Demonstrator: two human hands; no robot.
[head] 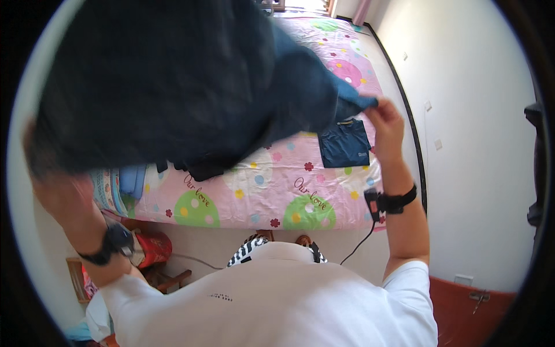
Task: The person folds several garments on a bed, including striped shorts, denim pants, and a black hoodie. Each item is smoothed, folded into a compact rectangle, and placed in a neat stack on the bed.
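Note:
A large dark blue cloth [182, 86], blurred by motion and perhaps a garment, is spread in the air between my hands. My right hand [388, 119] pinches its narrow corner between thumb and fingers. At the far left, my left hand [56, 182] is raised at the cloth's other end; blur and fabric hide its fingers, so its grip is unclear. Below the cloth lies a bed with a pink floral sheet [269, 195]. A folded dark blue shirt [345, 145] rests on the bed near my right hand. Black clothing [206, 172] shows partly from under the raised cloth.
Folded blue fabric [132, 180] and a patterned textile [104, 191] lie at the bed's left edge. A red bag [154, 248] is on the left beside wooden furniture [173, 281]. A white wall [472, 130] runs along the right. Cables trail from the wrist devices.

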